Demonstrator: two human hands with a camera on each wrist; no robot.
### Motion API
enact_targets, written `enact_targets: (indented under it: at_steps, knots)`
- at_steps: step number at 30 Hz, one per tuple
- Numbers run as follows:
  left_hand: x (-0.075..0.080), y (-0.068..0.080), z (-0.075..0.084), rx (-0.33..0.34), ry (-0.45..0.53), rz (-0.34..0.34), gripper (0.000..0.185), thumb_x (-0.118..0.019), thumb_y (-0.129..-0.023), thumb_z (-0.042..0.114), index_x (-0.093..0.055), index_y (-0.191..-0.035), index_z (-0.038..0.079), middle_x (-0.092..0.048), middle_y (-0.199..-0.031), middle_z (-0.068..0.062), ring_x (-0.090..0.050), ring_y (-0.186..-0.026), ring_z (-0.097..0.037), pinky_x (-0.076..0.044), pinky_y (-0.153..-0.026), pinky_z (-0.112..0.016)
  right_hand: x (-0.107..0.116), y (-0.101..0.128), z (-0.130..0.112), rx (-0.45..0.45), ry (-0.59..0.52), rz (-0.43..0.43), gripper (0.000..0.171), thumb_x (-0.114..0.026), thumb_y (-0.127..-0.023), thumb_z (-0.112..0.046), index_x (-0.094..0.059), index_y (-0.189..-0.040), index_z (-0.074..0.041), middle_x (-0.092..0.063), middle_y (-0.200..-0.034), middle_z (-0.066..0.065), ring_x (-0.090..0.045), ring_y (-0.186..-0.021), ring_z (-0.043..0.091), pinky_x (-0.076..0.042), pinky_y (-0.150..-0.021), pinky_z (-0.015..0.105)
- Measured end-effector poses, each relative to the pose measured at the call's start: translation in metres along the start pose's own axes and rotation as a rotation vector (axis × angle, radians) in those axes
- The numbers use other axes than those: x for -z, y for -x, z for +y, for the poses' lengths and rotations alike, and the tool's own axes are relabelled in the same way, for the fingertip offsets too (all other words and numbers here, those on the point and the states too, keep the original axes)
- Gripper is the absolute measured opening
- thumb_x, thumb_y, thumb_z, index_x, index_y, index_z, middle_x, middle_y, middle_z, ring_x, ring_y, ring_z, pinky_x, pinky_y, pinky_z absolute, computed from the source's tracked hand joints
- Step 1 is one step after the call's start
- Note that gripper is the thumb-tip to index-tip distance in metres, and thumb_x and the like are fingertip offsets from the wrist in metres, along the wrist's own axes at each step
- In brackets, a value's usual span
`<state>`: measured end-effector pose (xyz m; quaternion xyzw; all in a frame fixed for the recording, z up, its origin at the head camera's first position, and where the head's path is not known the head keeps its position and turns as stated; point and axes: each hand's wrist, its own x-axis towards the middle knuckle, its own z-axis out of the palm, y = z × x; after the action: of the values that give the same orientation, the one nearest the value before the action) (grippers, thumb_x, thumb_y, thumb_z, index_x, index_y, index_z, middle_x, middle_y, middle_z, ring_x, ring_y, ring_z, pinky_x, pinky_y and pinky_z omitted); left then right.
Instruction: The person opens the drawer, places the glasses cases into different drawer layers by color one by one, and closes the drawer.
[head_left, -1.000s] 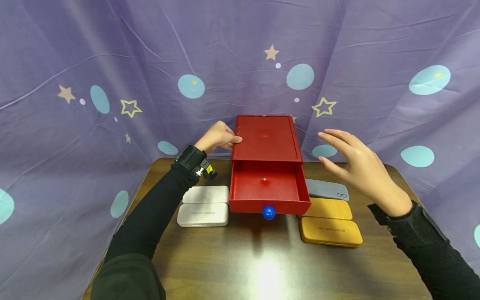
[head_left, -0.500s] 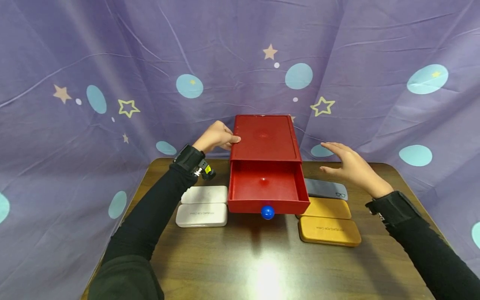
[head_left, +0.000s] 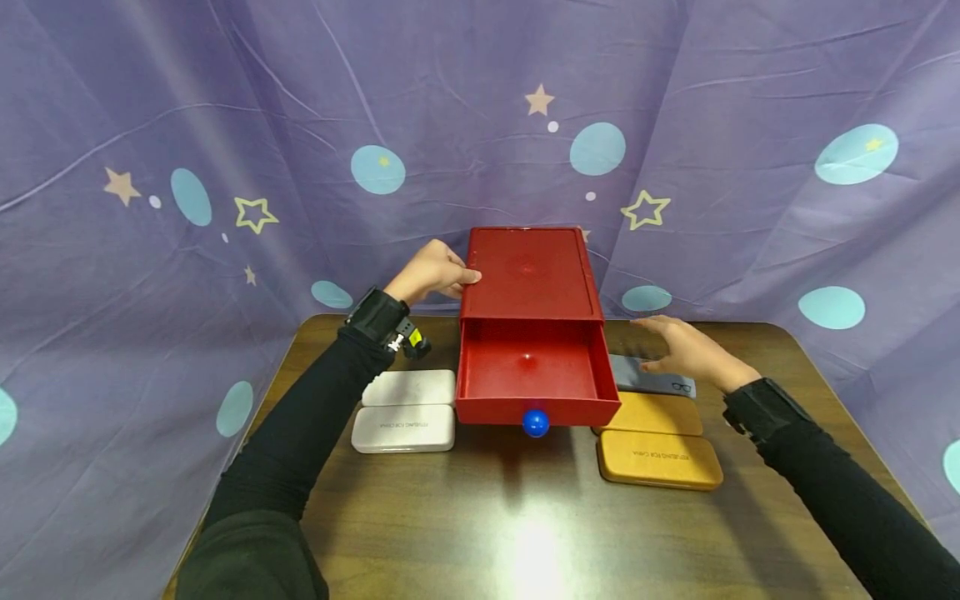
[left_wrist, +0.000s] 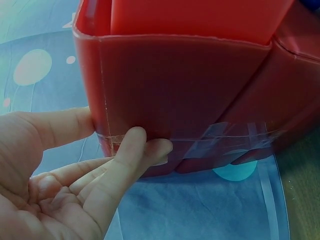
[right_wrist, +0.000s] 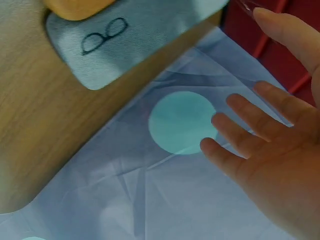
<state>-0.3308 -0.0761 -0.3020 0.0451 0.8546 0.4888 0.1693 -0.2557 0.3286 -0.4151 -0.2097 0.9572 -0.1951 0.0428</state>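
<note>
A red drawer box (head_left: 528, 271) stands toward the back of the table, its drawer (head_left: 529, 375) pulled out and a round blue knob (head_left: 536, 423) on the front. My left hand (head_left: 435, 271) holds the box at its left edge, thumb on the top and fingers against the side (left_wrist: 150, 90). To the right of the box, my right hand (head_left: 693, 354) hovers with fingers spread and nothing in it. Below and beside that hand lies a slim grey glasses case (right_wrist: 135, 42), with a glasses drawing on it.
Two yellow cases (head_left: 660, 460) lie in front of the grey one. At the box's left are two white cases (head_left: 403, 428). All rest on a brown wooden table (head_left: 450, 533), with a purple patterned cloth (head_left: 465, 100) hanging behind.
My right hand has lowered toward the grey glasses case. The left hand stays on the box, and the drawer and cases have not moved.
</note>
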Motion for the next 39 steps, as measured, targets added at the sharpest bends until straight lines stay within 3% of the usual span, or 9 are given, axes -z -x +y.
enact_targets:
  at_steps: [6,10,17,25,31,39]
  knots:
    - [0.0,0.001,0.001,0.006,-0.012,0.004,0.032,-0.076,-0.092,0.009,-0.069,-0.114,-0.013,-0.071,-0.113,-0.023,-0.077,-0.087,-0.027,-0.065,-0.081,-0.034,-0.009,-0.003,0.004,-0.04,0.047,-0.083,0.074,-0.086,-0.08,-0.011,-0.051,-0.14,0.012,-0.054,-0.137,0.038,-0.054,-0.122,0.055,-0.053,-0.096,0.063]
    - [0.0,0.001,0.001,0.008,-0.009,0.004,0.032,-0.076,-0.092,0.009,-0.069,-0.115,-0.013,-0.071,-0.113,-0.022,-0.077,-0.087,-0.027,-0.065,-0.078,-0.032,-0.013,-0.004,0.009,-0.031,0.037,-0.132,0.077,-0.089,-0.076,-0.01,-0.051,-0.138,0.016,-0.057,-0.134,0.038,-0.056,-0.12,0.054,-0.053,-0.096,0.061]
    - [0.001,0.002,0.002,0.008,0.003,0.002,0.033,-0.075,-0.092,0.008,-0.068,-0.116,-0.014,-0.071,-0.113,-0.023,-0.077,-0.084,-0.026,-0.064,-0.087,-0.039,-0.019,-0.006,0.019,-0.023,0.013,-0.208,0.078,-0.089,-0.075,-0.01,-0.051,-0.136,0.018,-0.057,-0.132,0.041,-0.054,-0.122,0.057,-0.052,-0.099,0.063]
    - [0.001,0.001,0.001,0.02,0.007,-0.005,0.038,-0.076,-0.091,0.009,-0.065,-0.12,-0.014,-0.071,-0.118,-0.025,-0.077,-0.094,-0.03,-0.064,-0.087,-0.037,-0.025,-0.008,0.024,0.013,-0.008,-0.21,0.074,-0.089,-0.073,-0.007,-0.054,-0.134,0.017,-0.059,-0.133,0.037,-0.055,-0.124,0.055,-0.052,-0.1,0.063]
    - [0.0,0.001,0.002,0.019,0.032,-0.004,0.038,-0.076,-0.091,0.007,-0.064,-0.12,-0.015,-0.071,-0.118,-0.026,-0.077,-0.09,-0.029,-0.061,-0.094,-0.044,-0.024,-0.01,0.021,0.017,0.002,-0.22,0.071,-0.088,-0.073,-0.005,-0.056,-0.132,0.017,-0.061,-0.131,0.036,-0.056,-0.124,0.054,-0.051,-0.101,0.063]
    - [0.0,0.003,0.001,0.017,0.026,-0.004,0.034,-0.075,-0.092,0.006,-0.066,-0.117,-0.015,-0.07,-0.117,-0.026,-0.078,-0.087,-0.028,-0.065,-0.082,-0.035,-0.028,-0.008,0.022,0.021,-0.008,-0.202,0.068,-0.087,-0.073,-0.005,-0.058,-0.132,0.015,-0.062,-0.131,0.035,-0.056,-0.123,0.054,-0.053,-0.099,0.062]
